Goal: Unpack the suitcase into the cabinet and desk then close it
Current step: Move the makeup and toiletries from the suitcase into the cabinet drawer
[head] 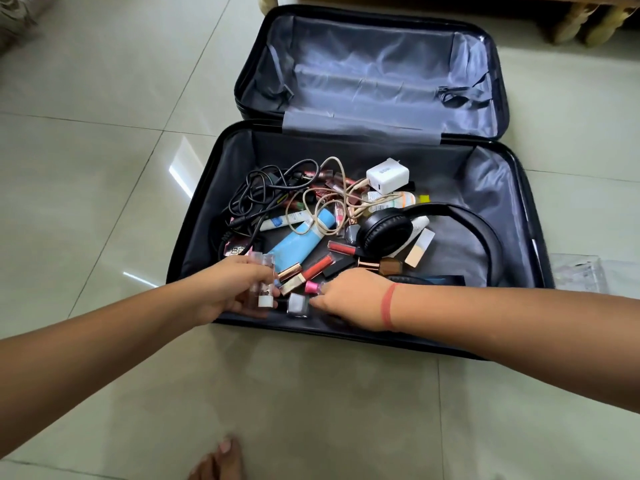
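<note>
A black suitcase [512, 209] lies open on the tiled floor, its lid half empty. The near half holds black cables [256, 192], a white charger [388, 175], black headphones [384, 233], a blue tube [294, 247] and several lipsticks and small cosmetics. My left hand [235, 289] grips small clear bottles [263, 289] at the near left of the case. My right hand [349, 299], with a red band on its wrist, reaches down among the cosmetics beside a small silver-capped jar [298, 304]; its fingers are turned under and what they hold is hidden.
Wooden furniture legs [581, 26] stand beyond the lid at the top right. A clear plastic box [578, 275] lies on the floor to the right of the suitcase. My bare foot [221, 459] shows on the tiles at the bottom.
</note>
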